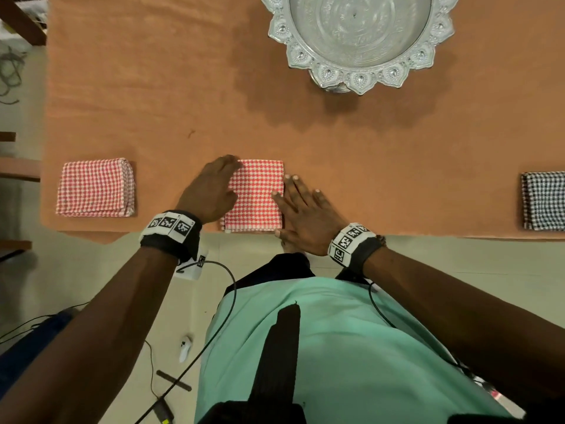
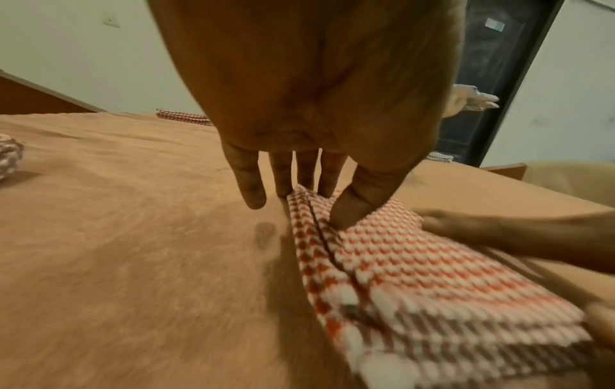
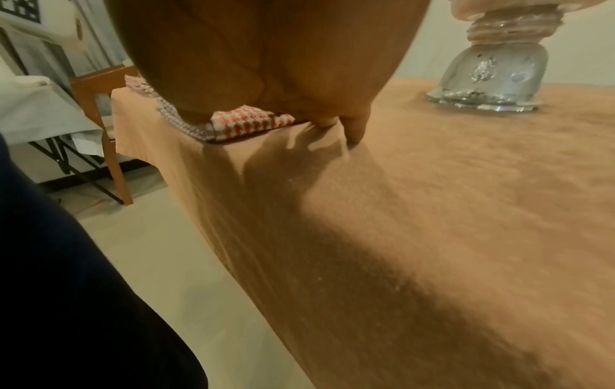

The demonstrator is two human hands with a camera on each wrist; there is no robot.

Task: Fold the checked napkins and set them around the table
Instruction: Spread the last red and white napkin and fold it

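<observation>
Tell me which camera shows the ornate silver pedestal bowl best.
The head view: the ornate silver pedestal bowl shows its scalloped rim and inside from above. The right wrist view shows only its foot and stem; the left wrist view hardly shows it.

i count two folded red-checked napkins on the tabletop [image 1: 183, 87]: one under my hands [image 1: 255, 194] and one off to my left [image 1: 94, 186]. there is one folded black-checked napkin [image 1: 544, 200] at my far right. my left wrist view shows one more checked cloth [image 2: 10, 155] bunched at the left edge and one more red-checked piece [image 2: 181, 117] far back. there is one silver pedestal tray [image 1: 360, 38]. two hands are mine: left hand [image 1: 211, 191], right hand [image 1: 302, 215].
</observation>
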